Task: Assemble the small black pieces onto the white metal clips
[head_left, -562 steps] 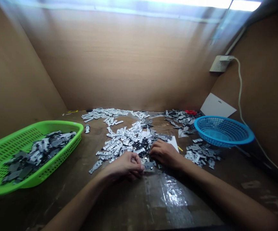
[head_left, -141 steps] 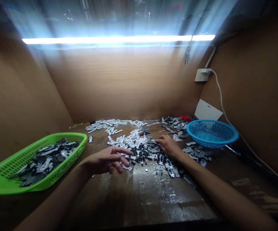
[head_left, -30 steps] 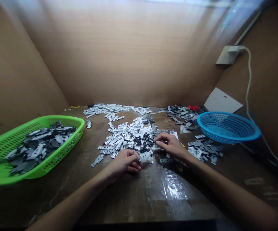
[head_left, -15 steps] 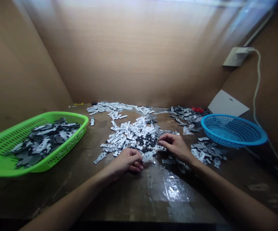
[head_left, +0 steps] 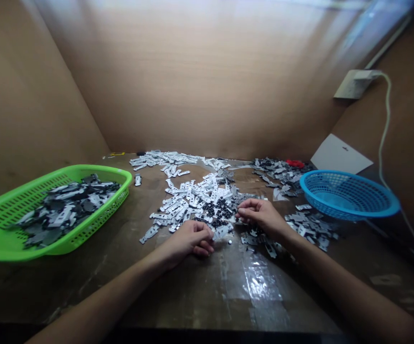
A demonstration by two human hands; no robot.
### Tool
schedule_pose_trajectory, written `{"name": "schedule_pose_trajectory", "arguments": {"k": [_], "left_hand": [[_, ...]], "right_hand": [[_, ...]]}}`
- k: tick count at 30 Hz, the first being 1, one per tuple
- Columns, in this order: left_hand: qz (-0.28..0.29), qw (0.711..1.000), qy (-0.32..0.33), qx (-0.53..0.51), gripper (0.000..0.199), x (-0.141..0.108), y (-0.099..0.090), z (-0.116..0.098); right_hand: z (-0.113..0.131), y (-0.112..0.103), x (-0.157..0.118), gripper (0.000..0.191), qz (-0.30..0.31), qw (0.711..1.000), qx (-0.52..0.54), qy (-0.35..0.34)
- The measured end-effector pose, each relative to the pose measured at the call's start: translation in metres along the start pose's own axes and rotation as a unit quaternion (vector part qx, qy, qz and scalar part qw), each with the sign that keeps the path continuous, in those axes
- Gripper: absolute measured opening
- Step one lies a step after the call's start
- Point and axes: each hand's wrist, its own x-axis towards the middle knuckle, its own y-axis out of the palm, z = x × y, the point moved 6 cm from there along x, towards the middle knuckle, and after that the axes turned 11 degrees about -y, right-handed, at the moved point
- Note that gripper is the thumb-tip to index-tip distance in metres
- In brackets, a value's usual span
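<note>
A heap of flat silvery-white pieces [head_left: 178, 208] covers the middle of the table, with small black parts [head_left: 219, 210] scattered on its right side. My left hand [head_left: 194, 237] has its fingers curled together at the heap's front edge, closed on a light flat piece [head_left: 221, 232] that sticks out to the right of the fingertips. To the right of the black parts is my right hand [head_left: 259, 216], thumb and forefinger pinched; whatever they hold is too small to make out. A tiny round part [head_left: 229, 242] lies on the table between the hands.
A green basket [head_left: 122, 191] of grey and white pieces stands at the left. At the right are a blue basket [head_left: 350, 196], grey pieces [head_left: 310, 227], a white card [head_left: 341, 155] and a cable [head_left: 384, 129]. More pieces lie along the back wall.
My right hand has shifted slightly, and its thumb and forefinger have come together. My left hand has stayed almost where it was.
</note>
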Motion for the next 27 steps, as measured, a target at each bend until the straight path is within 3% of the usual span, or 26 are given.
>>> {"name": "schedule_pose_trajectory", "arguments": {"k": [5,9,11,15,17,18,19,21,23,27], "left_hand": [[0.0,1.0,0.01,0.002,0.02,0.0,0.0,0.0],[-0.006,1.0,0.01,0.008,0.02,0.002,-0.001,0.002],[-0.007,1.0,0.011,0.008,0.02,0.003,-0.001,0.003],[-0.019,1.0,0.009,-0.007,0.02,0.005,-0.005,0.004],[-0.023,1.0,0.008,-0.014,0.02,0.005,-0.006,0.004],[-0.024,1.0,0.008,-0.017,0.02,0.005,-0.006,0.004],[-0.025,0.999,0.008,-0.019,0.02,0.005,-0.006,0.004],[-0.025,0.999,0.009,-0.021,0.019,0.004,-0.006,0.003],[-0.021,1.0,0.011,-0.02,0.019,0.004,-0.006,0.003],[-0.011,1.0,0.013,-0.015,0.019,0.004,-0.006,0.004]], "right_hand": [[0.029,0.009,-0.005,0.019,-0.01,0.986,-0.12,-0.112],[0.047,0.033,-0.014,0.013,0.034,0.956,-0.207,-0.206],[0.051,0.039,-0.017,0.011,0.05,0.942,-0.24,-0.231],[0.064,0.034,-0.025,0.013,0.022,0.925,-0.284,-0.252],[0.071,0.047,-0.037,0.015,0.106,0.916,-0.28,-0.267],[0.072,0.064,-0.047,0.018,0.211,0.897,-0.264,-0.284],[0.071,0.079,-0.059,0.027,0.298,0.869,-0.262,-0.295],[0.069,0.102,-0.079,0.034,0.398,0.8,-0.289,-0.344],[0.058,0.112,-0.084,0.029,0.432,0.762,-0.341,-0.342],[0.044,0.1,-0.068,0.038,0.422,0.785,-0.364,-0.27]]}}
